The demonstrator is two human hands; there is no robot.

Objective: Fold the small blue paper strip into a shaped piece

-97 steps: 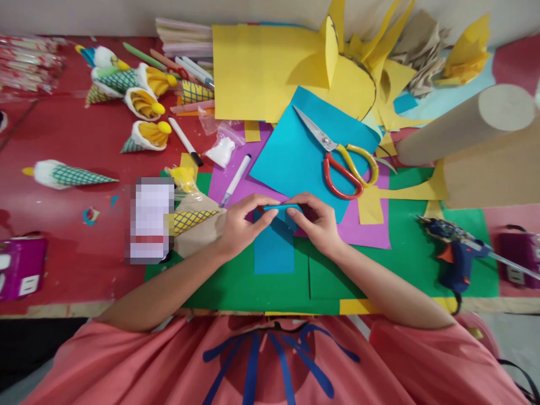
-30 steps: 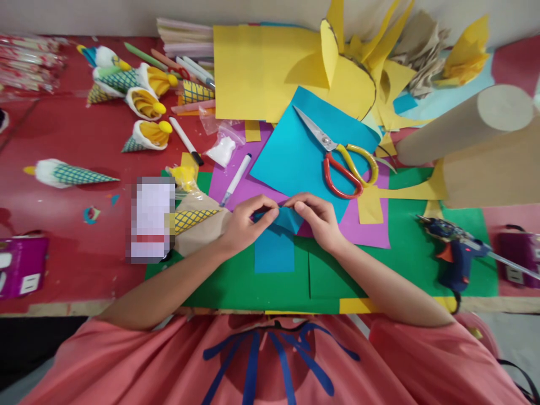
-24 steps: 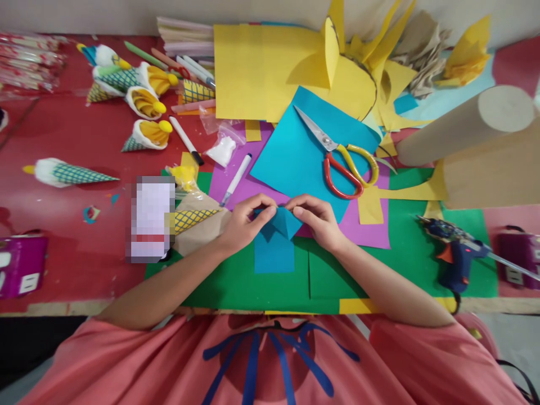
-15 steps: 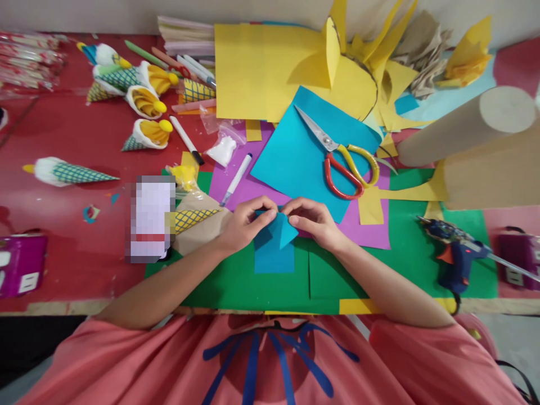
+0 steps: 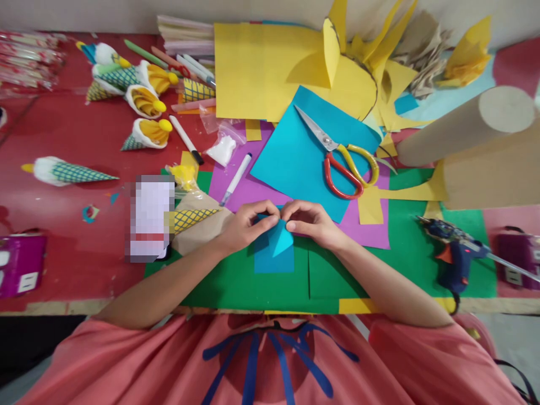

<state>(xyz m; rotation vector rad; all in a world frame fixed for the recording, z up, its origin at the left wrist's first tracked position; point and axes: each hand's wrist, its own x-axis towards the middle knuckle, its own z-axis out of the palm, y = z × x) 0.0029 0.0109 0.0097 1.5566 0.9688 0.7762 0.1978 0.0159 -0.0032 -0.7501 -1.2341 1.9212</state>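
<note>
The left hand [image 5: 250, 226] and right hand [image 5: 315, 226] both pinch the top of the folded paper [image 5: 282, 240] with fingers and thumbs. Its tip now points nearer the shirt [image 5: 169, 360] than a second ago, over the flat blue paper [image 5: 274, 265].

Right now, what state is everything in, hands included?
Folded blue paper, point toward the wearer
Left hand, pinching it
Right hand, pinching it
Scissors, blades together, lying flat
Glue gun, lying down, stick protruding
Plastic bag, holding white material
Leftmost cone, on its side
Pixelated object, too blurred to tell
</note>
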